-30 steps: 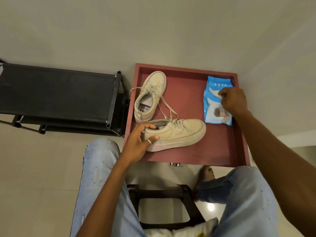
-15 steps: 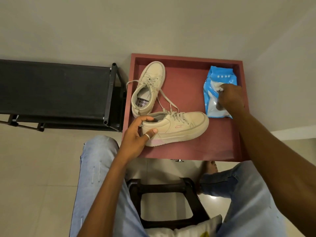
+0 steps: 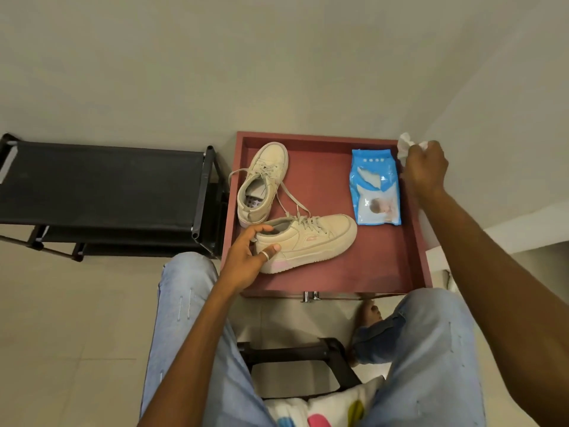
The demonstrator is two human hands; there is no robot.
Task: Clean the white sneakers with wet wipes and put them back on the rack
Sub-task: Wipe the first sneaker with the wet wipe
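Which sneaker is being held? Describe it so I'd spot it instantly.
Find the red tray beside the black rack. Two pale sneakers lie in it; the held sneaker is nearest the person, lying crosswise, its pink-tinged heel gripped by the left hand.

Sneakers (image 3: 304, 238) (image 3: 263, 183): matt off-white leather-like uppers, flat woven laces, smooth rubbery soles. Tray (image 3: 385, 266): matt red-brown, painted-wood look, shiny metal knob (image 3: 309, 296) on front edge. Wipes pack (image 3: 376, 188): glossy blue plastic film, crinkled. Wipe (image 3: 405, 143) in right hand (image 3: 426, 167): soft white nonwoven. Rack (image 3: 101, 183): matt black fabric shelf, tubular frame. Jeans (image 3: 181, 306): pale denim. Floor: smooth tile.
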